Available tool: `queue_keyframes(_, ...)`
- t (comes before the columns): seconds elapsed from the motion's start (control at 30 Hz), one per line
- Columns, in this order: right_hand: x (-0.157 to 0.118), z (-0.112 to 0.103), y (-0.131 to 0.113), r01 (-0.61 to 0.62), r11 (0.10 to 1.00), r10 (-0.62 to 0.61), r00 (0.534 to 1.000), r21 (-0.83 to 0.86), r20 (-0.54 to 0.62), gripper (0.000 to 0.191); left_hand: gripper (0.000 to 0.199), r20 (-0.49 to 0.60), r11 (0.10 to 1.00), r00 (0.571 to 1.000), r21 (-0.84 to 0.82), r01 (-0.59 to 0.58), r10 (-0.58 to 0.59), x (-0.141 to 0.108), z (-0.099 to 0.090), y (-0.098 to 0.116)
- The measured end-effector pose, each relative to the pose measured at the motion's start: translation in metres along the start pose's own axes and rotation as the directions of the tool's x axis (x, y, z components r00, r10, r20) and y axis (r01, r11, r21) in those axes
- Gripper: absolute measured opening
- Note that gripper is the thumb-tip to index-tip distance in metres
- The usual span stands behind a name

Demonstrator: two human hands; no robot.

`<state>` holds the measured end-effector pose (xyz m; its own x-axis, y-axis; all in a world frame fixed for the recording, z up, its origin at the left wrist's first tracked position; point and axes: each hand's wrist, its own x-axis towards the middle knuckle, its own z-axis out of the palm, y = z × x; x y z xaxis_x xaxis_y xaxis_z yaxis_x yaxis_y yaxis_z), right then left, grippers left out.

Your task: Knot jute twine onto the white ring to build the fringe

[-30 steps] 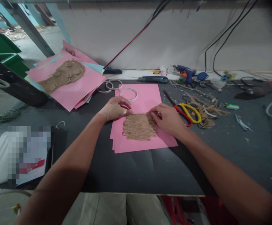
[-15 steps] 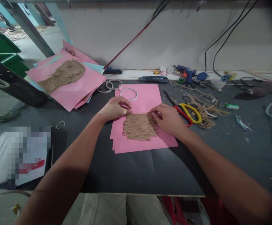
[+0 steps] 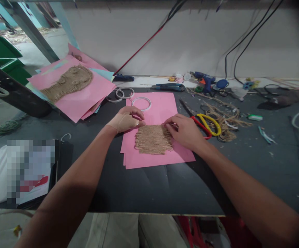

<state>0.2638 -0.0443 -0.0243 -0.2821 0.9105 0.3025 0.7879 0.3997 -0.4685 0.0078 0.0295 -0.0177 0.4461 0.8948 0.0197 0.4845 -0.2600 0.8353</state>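
On stacked pink paper sheets (image 3: pixel 154 110) lies a patch of brown jute twine (image 3: pixel 153 139), its strands laid side by side in rows with uneven ends. My left hand (image 3: pixel 127 120), with a pale wrap or glove over its back, is closed at the patch's upper left corner. At the upper right corner my right hand (image 3: pixel 181 128) pinches with thumb and forefinger. A strand along the top edge runs between the fingertips of both hands; the very ends of the fingers partly hide it. Scissors (image 3: pixel 203 125) with red and yellow handles lie just beyond my right hand.
Double-sided tape rolls (image 3: pixel 142 103) lie near the sheets' top. At the left are papers bearing a twine shape (image 3: pixel 73 81) and a black cylinder (image 3: pixel 17 89). A blue cutter (image 3: pixel 168 87), a glue gun (image 3: pixel 206 81) and loose twine (image 3: pixel 226 127) lie behind and right.
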Motion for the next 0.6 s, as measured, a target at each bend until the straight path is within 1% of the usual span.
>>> queue_keyframes(0.27,0.0001,-0.0009,0.0005,0.0,1.0,0.0,1.0,0.012,0.002,0.018,0.019,-0.005,1.0,1.0,0.007,0.003,-0.003,0.0002,0.0,-0.0011)
queue_keyframes(0.43,0.0016,-0.001,-0.0016,-0.027,0.999,0.028,1.0,0.041,-0.013,0.022,0.019,-0.002,1.0,1.0,0.002,-0.015,0.015,0.0004,0.0,-0.002)
queue_keyframes(0.6,0.0021,0.0019,-0.0013,-0.059,0.994,0.062,0.998,0.095,-0.03,0.013,0.018,-0.008,1.0,1.0,-0.001,-0.016,0.016,0.0001,0.0008,-0.0003)
